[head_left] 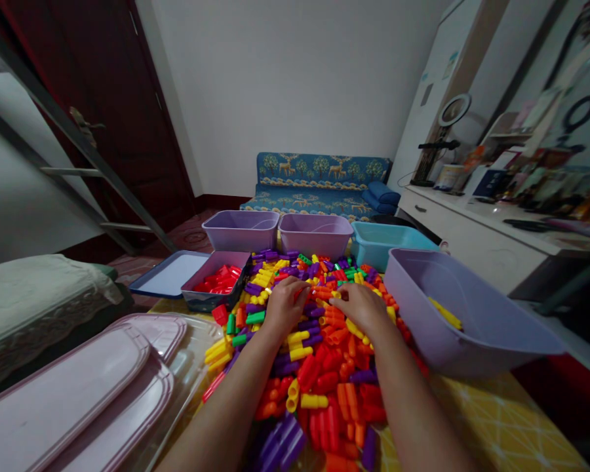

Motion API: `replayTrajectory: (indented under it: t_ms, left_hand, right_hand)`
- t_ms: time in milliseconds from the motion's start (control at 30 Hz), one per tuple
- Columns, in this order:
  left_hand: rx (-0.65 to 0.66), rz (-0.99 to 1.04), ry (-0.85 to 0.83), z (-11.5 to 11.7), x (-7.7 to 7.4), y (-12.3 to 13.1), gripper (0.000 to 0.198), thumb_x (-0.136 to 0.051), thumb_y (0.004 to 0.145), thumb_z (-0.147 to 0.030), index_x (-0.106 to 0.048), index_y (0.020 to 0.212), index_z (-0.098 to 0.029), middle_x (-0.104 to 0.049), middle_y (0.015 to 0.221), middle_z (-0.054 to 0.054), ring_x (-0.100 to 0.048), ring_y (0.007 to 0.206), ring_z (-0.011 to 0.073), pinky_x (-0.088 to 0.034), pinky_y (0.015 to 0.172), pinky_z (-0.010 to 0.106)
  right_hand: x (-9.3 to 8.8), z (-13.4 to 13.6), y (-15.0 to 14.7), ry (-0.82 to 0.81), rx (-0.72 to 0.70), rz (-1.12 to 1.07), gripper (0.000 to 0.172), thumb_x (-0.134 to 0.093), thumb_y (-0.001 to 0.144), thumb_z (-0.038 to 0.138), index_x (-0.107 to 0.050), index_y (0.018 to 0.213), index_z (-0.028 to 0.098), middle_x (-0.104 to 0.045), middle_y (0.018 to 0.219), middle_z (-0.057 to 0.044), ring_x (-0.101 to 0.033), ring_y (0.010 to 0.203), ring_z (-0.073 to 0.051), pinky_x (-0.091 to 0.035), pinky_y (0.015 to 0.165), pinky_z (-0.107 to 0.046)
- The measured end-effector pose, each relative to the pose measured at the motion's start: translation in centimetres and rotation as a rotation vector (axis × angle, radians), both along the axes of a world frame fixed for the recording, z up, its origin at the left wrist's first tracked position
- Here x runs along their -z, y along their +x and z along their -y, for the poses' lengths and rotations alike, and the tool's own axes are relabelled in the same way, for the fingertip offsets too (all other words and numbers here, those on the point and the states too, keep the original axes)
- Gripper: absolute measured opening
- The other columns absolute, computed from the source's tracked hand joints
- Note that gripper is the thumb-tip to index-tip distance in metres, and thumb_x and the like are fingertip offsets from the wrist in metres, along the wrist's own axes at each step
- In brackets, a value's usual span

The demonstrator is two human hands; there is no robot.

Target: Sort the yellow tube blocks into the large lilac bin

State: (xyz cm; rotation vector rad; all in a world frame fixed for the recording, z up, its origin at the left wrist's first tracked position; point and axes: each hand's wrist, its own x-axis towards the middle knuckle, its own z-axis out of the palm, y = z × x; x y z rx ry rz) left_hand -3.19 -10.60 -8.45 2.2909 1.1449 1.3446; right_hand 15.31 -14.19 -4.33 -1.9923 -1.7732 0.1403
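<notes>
Bright plastic connecting blocks (324, 373) in red, orange, yellow, purple and green lie in a broad heap in front of me. My left hand (286, 305) is over the middle of the heap, fingers curled to the right near red and orange pieces; what they hold is hidden. Just right of it, my right hand (362, 307) has its thumb and forefinger closed around a small yellow block (335, 295). A gap of loose pieces separates the two hands.
Two purple bins (316, 226) and a blue bin (393, 236) line the back. A larger purple bin (452, 314) at right holds yellow pieces. A box (216, 298) at left contains red blocks, beside a white lid (170, 272). Pink lids (73, 393) lie front left on the yellow tablecloth (501, 419).
</notes>
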Motion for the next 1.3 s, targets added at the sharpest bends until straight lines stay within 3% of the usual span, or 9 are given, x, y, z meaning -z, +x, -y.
replayTrajectory:
  t_ms: [100,200,300,400,533,667,833,1300]
  left_hand:
    - [-0.002,-0.012,-0.013,0.0,-0.1,0.0,0.022,-0.051,0.091,-0.024,-0.071,0.092,-0.016,-0.067,0.086,0.007,-0.062,0.081,0.0168,-0.048,0.074,0.028]
    - [-0.007,-0.014,-0.023,0.1,-0.1,0.0,0.024,-0.049,0.092,-0.027,-0.070,0.097,-0.017,-0.067,0.090,0.008,-0.063,0.085,0.0179,-0.049,0.077,0.030]
    - [-0.022,0.041,-0.028,0.4,-0.2,0.1,0.033,-0.049,0.092,-0.031,-0.058,0.122,-0.018,-0.067,0.101,0.008,-0.062,0.091,0.0187,-0.048,0.084,0.032]
    - [-0.003,0.076,-0.032,0.6,-0.3,0.2,0.050,-0.053,0.090,-0.032,-0.041,0.138,-0.021,-0.062,0.116,0.010,-0.061,0.097,0.0195,-0.048,0.089,0.035]
    - [0.072,0.039,-0.013,0.7,-0.4,0.2,0.044,-0.052,0.090,-0.028,-0.047,0.133,-0.022,-0.057,0.126,0.011,-0.055,0.114,0.0219,-0.044,0.098,0.037]
    - [0.135,0.018,-0.011,0.5,-0.3,0.2,0.029,-0.051,0.091,-0.025,-0.059,0.118,-0.021,-0.061,0.111,0.010,-0.059,0.105,0.0201,-0.047,0.092,0.034]
    - [0.187,-0.020,0.009,0.5,-0.2,0.1,0.037,-0.058,0.086,-0.025,-0.058,0.123,-0.023,-0.060,0.113,0.009,-0.058,0.105,0.0204,-0.048,0.092,0.033]
    - [0.051,-0.029,0.029,-0.3,0.7,0.2,0.035,-0.040,0.089,-0.011,-0.056,0.119,-0.018,-0.065,0.110,0.011,-0.062,0.102,0.0206,-0.049,0.089,0.034]
  right_hand:
    - [0.8,-0.2,-0.3,-0.055,-0.004,0.096,0.013,-0.063,0.076,0.034,-0.072,0.077,0.024,-0.073,0.081,-0.008,-0.067,0.079,-0.023,-0.041,0.061,-0.028]
    - [0.6,-0.5,-0.7,0.017,0.031,0.058,0.017,-0.056,0.080,0.031,-0.071,0.076,0.023,-0.073,0.079,-0.010,-0.067,0.077,-0.024,-0.041,0.061,-0.029]
    - [0.3,-0.7,-1.8,0.149,0.015,-0.126,0.022,-0.051,0.084,0.033,-0.069,0.085,0.020,-0.072,0.080,-0.009,-0.067,0.076,-0.023,-0.044,0.063,-0.029]
    - [0.6,-0.8,-3.4,0.233,-0.104,-0.374,0.029,-0.051,0.085,0.038,-0.064,0.104,0.018,-0.072,0.075,-0.005,-0.066,0.070,-0.019,-0.046,0.064,-0.027]
    - [1.3,-0.7,-4.6,0.263,-0.169,-0.498,0.032,-0.049,0.087,0.040,-0.060,0.108,0.019,-0.071,0.072,-0.004,-0.067,0.068,-0.018,-0.047,0.062,-0.027]
    - [1.5,-0.7,-4.5,0.266,-0.167,-0.549,0.031,-0.050,0.086,0.041,-0.061,0.103,0.018,-0.070,0.069,-0.004,-0.066,0.064,-0.019,-0.047,0.059,-0.027]
    - [1.5,-0.8,-4.2,0.303,-0.133,-0.586,0.033,-0.049,0.085,0.043,-0.062,0.100,0.017,-0.070,0.067,-0.004,-0.064,0.061,-0.019,-0.045,0.055,-0.026]
    - [1.5,-0.7,-4.7,0.260,-0.237,-0.577,0.040,-0.050,0.086,0.053,-0.066,0.101,0.019,-0.072,0.072,-0.005,-0.067,0.065,-0.019,-0.050,0.059,-0.026]
